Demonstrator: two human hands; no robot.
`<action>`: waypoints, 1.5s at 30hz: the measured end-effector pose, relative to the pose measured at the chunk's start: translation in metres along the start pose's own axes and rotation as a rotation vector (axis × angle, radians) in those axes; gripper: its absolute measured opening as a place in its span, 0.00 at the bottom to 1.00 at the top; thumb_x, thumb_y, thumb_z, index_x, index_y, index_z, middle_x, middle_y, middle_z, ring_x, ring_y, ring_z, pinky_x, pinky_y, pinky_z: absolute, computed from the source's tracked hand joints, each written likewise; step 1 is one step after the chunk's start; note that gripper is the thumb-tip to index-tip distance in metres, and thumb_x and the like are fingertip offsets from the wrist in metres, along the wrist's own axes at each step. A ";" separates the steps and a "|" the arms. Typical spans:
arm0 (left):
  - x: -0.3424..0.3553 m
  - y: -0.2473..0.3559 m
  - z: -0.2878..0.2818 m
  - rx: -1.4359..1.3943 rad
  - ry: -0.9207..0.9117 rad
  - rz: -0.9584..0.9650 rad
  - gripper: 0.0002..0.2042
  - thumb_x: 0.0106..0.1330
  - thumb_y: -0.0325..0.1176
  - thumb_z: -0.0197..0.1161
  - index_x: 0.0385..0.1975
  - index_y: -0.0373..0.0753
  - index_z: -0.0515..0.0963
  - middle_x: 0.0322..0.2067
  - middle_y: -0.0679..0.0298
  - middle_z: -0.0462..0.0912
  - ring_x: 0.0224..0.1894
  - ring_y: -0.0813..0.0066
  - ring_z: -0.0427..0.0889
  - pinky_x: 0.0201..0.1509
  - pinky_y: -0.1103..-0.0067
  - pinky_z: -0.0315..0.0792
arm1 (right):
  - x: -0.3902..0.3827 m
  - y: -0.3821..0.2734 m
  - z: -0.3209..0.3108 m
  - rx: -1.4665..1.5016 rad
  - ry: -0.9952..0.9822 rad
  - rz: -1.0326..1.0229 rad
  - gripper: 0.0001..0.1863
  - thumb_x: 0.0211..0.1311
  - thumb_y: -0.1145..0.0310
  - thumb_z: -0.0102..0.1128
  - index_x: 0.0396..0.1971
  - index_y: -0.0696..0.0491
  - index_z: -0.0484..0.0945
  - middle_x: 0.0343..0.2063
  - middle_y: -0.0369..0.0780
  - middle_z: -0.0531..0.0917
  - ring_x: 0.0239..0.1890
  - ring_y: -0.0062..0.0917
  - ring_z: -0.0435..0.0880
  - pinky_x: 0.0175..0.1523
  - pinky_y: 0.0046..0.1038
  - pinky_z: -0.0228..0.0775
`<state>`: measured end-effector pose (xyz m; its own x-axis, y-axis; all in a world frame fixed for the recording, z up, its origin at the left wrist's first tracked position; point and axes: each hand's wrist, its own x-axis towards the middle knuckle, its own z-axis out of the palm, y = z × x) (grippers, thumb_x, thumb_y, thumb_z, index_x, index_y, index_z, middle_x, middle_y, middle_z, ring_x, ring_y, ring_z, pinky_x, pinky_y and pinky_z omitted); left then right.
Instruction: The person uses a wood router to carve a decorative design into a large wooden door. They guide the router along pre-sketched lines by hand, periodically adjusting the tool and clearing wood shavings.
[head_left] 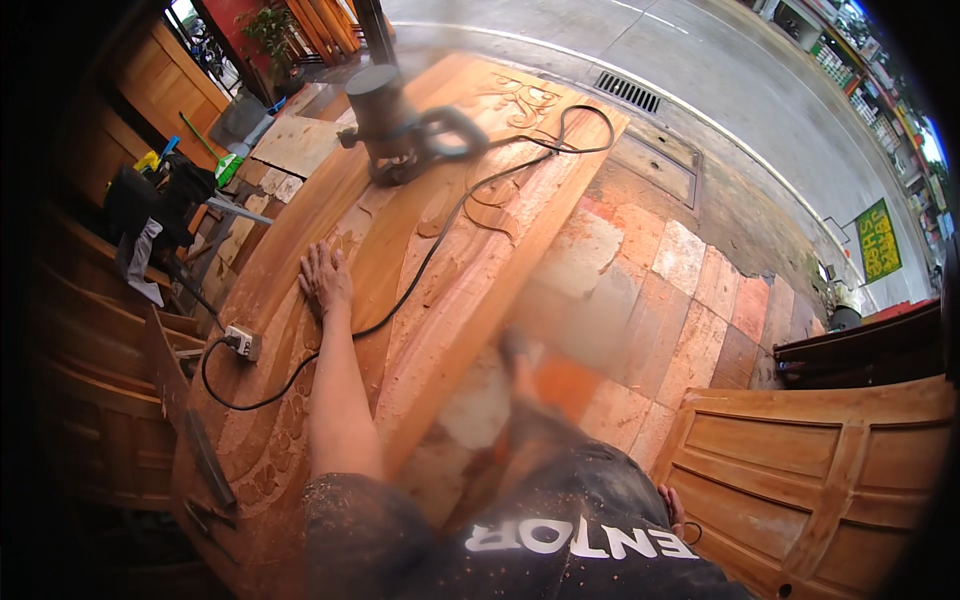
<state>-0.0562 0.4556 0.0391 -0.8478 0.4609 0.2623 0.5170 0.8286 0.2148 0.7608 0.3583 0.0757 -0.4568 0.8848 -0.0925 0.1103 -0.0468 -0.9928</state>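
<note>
A long carved wooden door panel (540, 228) lies in front of me, strewn with shavings. My left hand (325, 280) rests flat on its left part, fingers spread, holding nothing. Beyond that hand a dark router (385, 130) with a looped side handle stands upright on the panel. Its black cord (440, 240) loops over the wood, passes by my left forearm and runs to a white socket block (243, 343) at the panel's left edge. At my right side, my right hand (673, 508) shows only some slightly bent fingers past my dark shirt; the rest is hidden.
A panelled wooden door (810, 470) leans at the right. Several more doors (110, 400) stand at the left, near a black bag-like bundle (160, 205) and a green dustpan (228, 168). Flat metal strips (208, 460) lie on the near panel end. A road (720, 90) runs beyond the tiled floor.
</note>
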 end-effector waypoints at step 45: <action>0.000 0.005 -0.001 -0.004 0.005 -0.021 0.31 0.79 0.57 0.41 0.76 0.50 0.61 0.78 0.64 0.58 0.80 0.54 0.52 0.81 0.56 0.42 | 0.026 0.002 -0.014 0.004 -0.101 0.034 0.42 0.76 0.40 0.45 0.73 0.62 0.59 0.71 0.55 0.66 0.74 0.41 0.65 0.78 0.41 0.49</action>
<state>-0.0534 0.4594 0.0410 -0.8580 0.4413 0.2628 0.4991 0.8371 0.2239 0.7619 0.3879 0.0723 -0.5397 0.8313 -0.1329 0.1233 -0.0780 -0.9893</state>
